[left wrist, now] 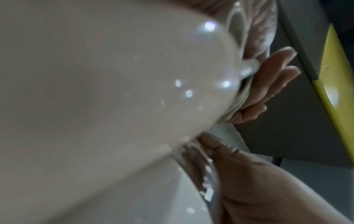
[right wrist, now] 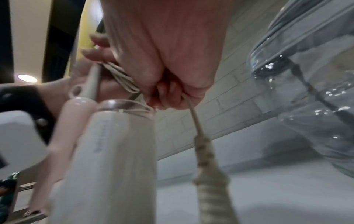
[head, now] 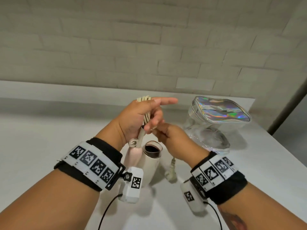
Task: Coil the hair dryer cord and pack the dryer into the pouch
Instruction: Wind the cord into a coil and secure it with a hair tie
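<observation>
My left hand (head: 141,117) is raised over the white table (head: 49,130) and grips several beige loops of the cord (head: 146,113), its forefinger pointing straight out. Below it hangs the hair dryer (head: 150,168), white with a dark mouth, its pink handle (head: 132,156) folded alongside. My right hand (head: 166,133) pinches the cord's free end just under the left fingers, and the plug (head: 171,173) dangles beneath. In the right wrist view the cord (right wrist: 193,115) runs down out of my fist (right wrist: 166,68). The dryer body (left wrist: 95,91) fills the left wrist view.
The clear pouch (head: 219,123) with a holographic top stands on the table to the right of my hands, its clear wall (right wrist: 316,75) close to the right wrist. A pale brick wall (head: 149,39) rises behind the table. The table's right edge (head: 282,156) runs diagonally.
</observation>
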A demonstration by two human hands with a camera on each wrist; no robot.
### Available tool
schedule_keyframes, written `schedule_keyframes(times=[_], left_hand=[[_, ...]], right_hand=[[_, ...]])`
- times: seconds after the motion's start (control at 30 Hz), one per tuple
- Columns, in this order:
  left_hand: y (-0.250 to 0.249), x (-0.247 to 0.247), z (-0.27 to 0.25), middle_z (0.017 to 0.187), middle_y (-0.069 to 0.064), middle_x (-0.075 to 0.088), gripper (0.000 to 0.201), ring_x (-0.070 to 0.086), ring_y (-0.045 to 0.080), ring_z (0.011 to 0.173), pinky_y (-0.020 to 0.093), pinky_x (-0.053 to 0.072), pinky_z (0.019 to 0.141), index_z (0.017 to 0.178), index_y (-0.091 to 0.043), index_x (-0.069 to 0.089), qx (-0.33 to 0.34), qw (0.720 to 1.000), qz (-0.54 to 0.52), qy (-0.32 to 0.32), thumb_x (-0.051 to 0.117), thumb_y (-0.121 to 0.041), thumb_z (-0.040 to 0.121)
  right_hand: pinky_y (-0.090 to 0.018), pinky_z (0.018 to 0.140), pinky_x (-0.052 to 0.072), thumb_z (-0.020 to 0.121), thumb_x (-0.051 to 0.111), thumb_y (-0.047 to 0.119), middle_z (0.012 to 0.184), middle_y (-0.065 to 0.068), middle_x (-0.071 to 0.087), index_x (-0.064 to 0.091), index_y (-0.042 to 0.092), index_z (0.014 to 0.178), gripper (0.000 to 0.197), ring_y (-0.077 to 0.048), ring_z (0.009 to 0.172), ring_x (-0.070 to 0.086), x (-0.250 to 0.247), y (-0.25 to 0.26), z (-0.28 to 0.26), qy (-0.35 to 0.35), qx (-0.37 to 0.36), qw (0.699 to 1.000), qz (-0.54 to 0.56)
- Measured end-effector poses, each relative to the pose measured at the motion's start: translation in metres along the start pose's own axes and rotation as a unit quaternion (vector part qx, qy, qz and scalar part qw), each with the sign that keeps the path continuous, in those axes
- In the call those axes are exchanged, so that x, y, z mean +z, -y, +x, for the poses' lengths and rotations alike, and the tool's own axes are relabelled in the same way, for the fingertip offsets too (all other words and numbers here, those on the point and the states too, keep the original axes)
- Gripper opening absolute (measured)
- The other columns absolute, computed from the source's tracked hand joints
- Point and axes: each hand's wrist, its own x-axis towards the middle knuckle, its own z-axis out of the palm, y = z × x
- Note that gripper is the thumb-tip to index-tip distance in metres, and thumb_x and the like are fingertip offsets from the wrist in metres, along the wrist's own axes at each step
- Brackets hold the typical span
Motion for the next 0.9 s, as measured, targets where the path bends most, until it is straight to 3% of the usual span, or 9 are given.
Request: schedule_keyframes(times=[0.13, 0.3, 0.47, 0.57, 0.67, 0.73, 0.77, 0.83, 0.9], left_hand=[[0.005, -0.001, 0.006, 0.045, -0.003, 0.047, 0.038, 0.035, 0.004, 0.032, 0.022, 0.050, 0.069, 0.122, -0.003, 0.062, 0.008, 0.993, -0.096, -0.062, 0.036, -0.021, 0.101], [0.010, -0.004, 0.014, 0.046, -0.003, 0.042, 0.035, 0.033, 0.005, 0.032, 0.026, 0.048, 0.069, 0.117, -0.005, 0.066, 0.035, 0.989, -0.060, -0.132, 0.038, -0.020, 0.101], [0.005, -0.005, 0.013, 0.041, -0.007, 0.034, 0.040, 0.028, 0.004, 0.027, 0.023, 0.048, 0.062, 0.090, -0.002, 0.066, -0.005, 0.992, -0.091, -0.083, 0.036, -0.027, 0.101], [0.003, -0.011, 0.004, 0.037, -0.010, 0.038, 0.040, 0.032, 0.000, 0.025, 0.022, 0.049, 0.060, 0.077, -0.001, 0.062, -0.064, 0.982, -0.162, 0.067, 0.049, -0.036, 0.093], [0.003, -0.013, -0.003, 0.039, -0.010, 0.042, 0.041, 0.037, -0.001, 0.027, 0.023, 0.048, 0.061, 0.077, 0.002, 0.060, -0.124, 0.957, -0.169, 0.200, 0.058, -0.036, 0.091], [0.004, -0.006, -0.001, 0.039, -0.010, 0.043, 0.041, 0.037, -0.001, 0.028, 0.023, 0.046, 0.061, 0.077, 0.003, 0.060, -0.145, 0.946, -0.158, 0.243, 0.058, -0.035, 0.092], [0.003, -0.003, 0.000, 0.039, -0.010, 0.043, 0.041, 0.038, -0.001, 0.028, 0.022, 0.045, 0.061, 0.077, 0.003, 0.060, -0.151, 0.942, -0.157, 0.257, 0.058, -0.035, 0.092], [0.004, 0.001, 0.003, 0.038, -0.010, 0.040, 0.040, 0.040, -0.002, 0.029, 0.021, 0.046, 0.061, 0.077, 0.002, 0.061, -0.159, 0.935, -0.161, 0.273, 0.058, -0.035, 0.092], [0.005, 0.001, 0.004, 0.038, -0.010, 0.041, 0.039, 0.041, -0.002, 0.029, 0.022, 0.048, 0.063, 0.077, 0.002, 0.062, -0.162, 0.933, -0.164, 0.277, 0.059, -0.034, 0.092]], right_hand=[[-0.031, 0.071, 0.046, 0.092, 0.043, 0.030, 0.067, 0.011, 0.058, 0.061, 0.045, 0.087, 0.024, -0.008, 0.067, 0.053, -0.001, 0.017, -0.011, 0.020, 0.000, 0.999, -0.030], [-0.033, 0.059, 0.042, 0.087, 0.048, 0.029, 0.064, 0.006, 0.052, 0.057, 0.021, 0.076, 0.017, -0.020, 0.068, 0.054, -0.016, 0.028, -0.018, -0.031, -0.066, 0.974, -0.213], [-0.032, 0.060, 0.044, 0.075, 0.056, 0.020, 0.076, 0.002, 0.064, 0.059, 0.022, 0.091, 0.016, -0.026, 0.073, 0.060, -0.033, 0.032, -0.018, -0.151, -0.124, 0.925, -0.325], [-0.030, 0.065, 0.045, 0.078, 0.063, 0.020, 0.079, 0.008, 0.060, 0.053, 0.026, 0.110, 0.033, -0.007, 0.066, 0.053, -0.053, 0.024, -0.008, -0.209, -0.055, 0.957, -0.195], [-0.018, 0.067, 0.042, 0.089, 0.058, 0.017, 0.093, 0.004, 0.062, 0.044, 0.023, 0.134, 0.047, -0.003, 0.073, 0.059, -0.066, 0.024, -0.002, -0.119, -0.048, 0.988, 0.081], [-0.015, 0.051, 0.033, 0.095, 0.050, 0.016, 0.099, 0.001, 0.066, 0.038, 0.024, 0.140, 0.048, 0.001, 0.059, 0.052, -0.063, 0.029, -0.002, -0.018, -0.038, 0.980, 0.197], [-0.018, 0.047, 0.025, 0.095, 0.048, 0.021, 0.087, -0.001, 0.065, 0.038, 0.028, 0.140, 0.046, -0.001, 0.052, 0.041, -0.058, 0.029, -0.002, 0.021, -0.028, 0.973, 0.228], [-0.024, 0.045, 0.018, 0.092, 0.045, 0.034, 0.066, -0.018, 0.042, 0.044, 0.032, 0.136, 0.044, -0.012, 0.050, 0.023, -0.049, 0.026, -0.001, 0.057, -0.007, 0.956, 0.286], [-0.022, 0.044, 0.019, 0.090, 0.047, 0.042, 0.069, -0.023, 0.032, 0.049, 0.029, 0.133, 0.045, -0.014, 0.049, 0.018, -0.045, 0.021, 0.001, 0.066, 0.011, 0.944, 0.323]])
